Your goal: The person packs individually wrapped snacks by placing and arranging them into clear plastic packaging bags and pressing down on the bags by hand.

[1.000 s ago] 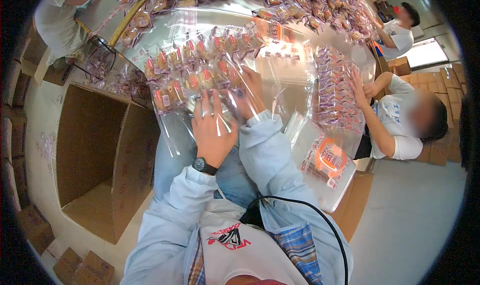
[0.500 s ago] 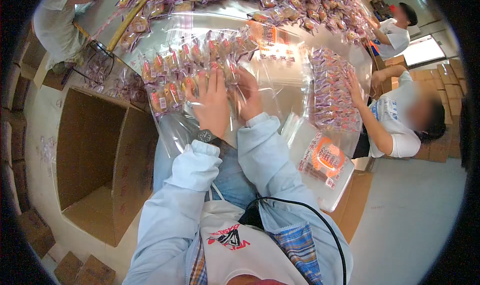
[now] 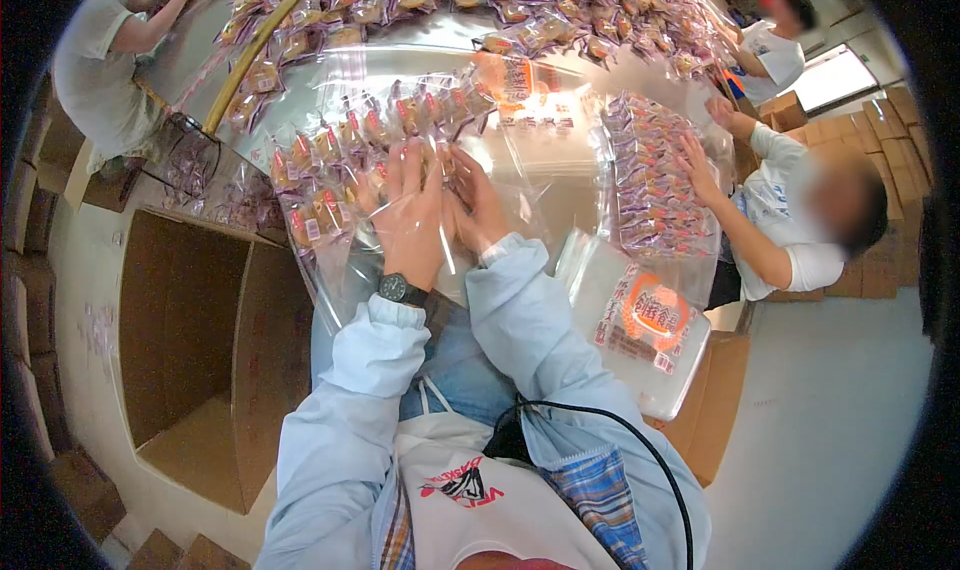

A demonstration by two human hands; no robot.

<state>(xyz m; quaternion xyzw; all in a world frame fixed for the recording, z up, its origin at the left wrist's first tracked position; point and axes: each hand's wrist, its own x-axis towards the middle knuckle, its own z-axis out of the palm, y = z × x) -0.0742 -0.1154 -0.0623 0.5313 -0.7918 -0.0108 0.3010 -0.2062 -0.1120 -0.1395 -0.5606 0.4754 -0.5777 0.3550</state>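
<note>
Rows of small wrapped cakes (image 3: 340, 130) lie in or under a large clear plastic bag (image 3: 340, 260) at the table's near edge. My left hand (image 3: 410, 205), with a black watch on its wrist, lies over the near row with its fingers stretched out. Beside it, my right hand (image 3: 480, 205) has bent fingers at the right end of that row, gripping a wrapped cake there; its fingertips are partly hidden. Clear film shines around both hands.
Loose wrapped cakes (image 3: 560, 0) are heaped at the back. On the right are a printed bag stack (image 3: 650, 320) and another packed row (image 3: 655, 170), touched by a co-worker's hand (image 3: 697, 167). An open carton (image 3: 190, 320) stands left. Another person (image 3: 105, 70) is at upper left.
My hands have come closer together, the right one moving left along the near row. The whole view has shifted slightly. At right, the co-worker's farther hand has moved up and left.
</note>
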